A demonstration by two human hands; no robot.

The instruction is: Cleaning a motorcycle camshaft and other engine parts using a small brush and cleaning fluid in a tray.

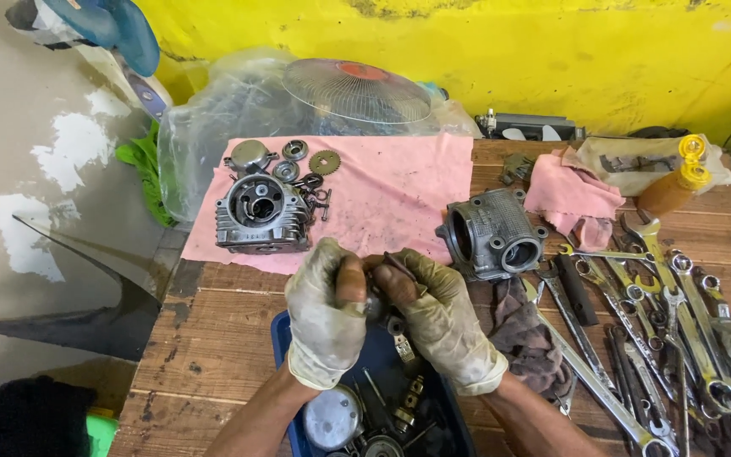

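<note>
Both gloved hands, left hand (325, 311) and right hand (438, 317), pinch one small dark metal part (380, 298) above the blue tray (284, 337) at the worktop's near edge. Greasy gloves risk a slip; part could drop among tray parts.

Small dark part (378, 300) mostly hidden between both hands (382, 317), shape impossible to tell. Blue tray (285, 338) cut off by bottom edge. Spanners (678, 338) cropped at right edge.
</note>
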